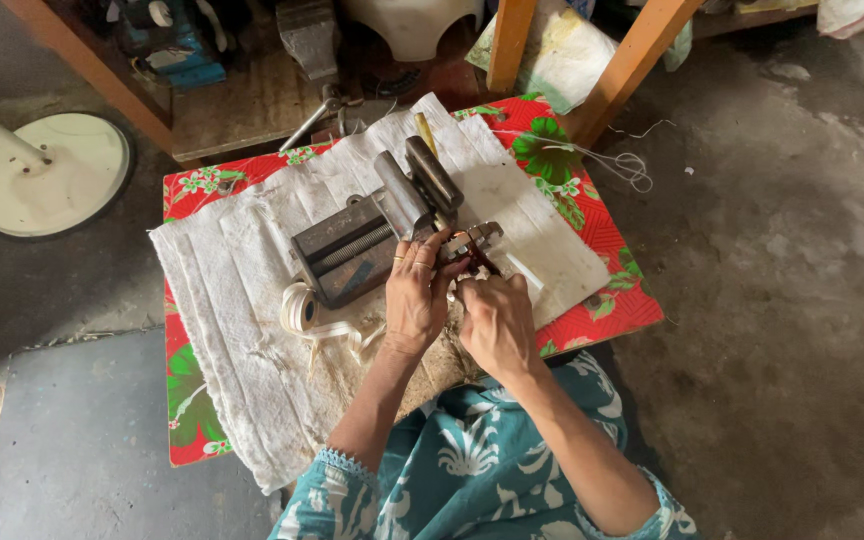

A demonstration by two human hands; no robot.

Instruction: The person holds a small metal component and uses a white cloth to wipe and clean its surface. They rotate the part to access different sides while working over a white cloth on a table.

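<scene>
While the vise sits mid-desk on white cloth, left hand and right hand pinch a small reddish coil just right of it; tape roll lies near the vise; winding looks unfinished.

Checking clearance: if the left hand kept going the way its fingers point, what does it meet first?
Probably the metal vise: the left hand points up-frame at its jaw end, fingertips about touching. Depth unclear.

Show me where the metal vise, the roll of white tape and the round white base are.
Vise [347,255]: head view, on its grey body left of the jaws.
Tape roll [298,307]: head view, on the coil's outer edge.
White base [52,175]: head view, on the disc's flat top.
</scene>
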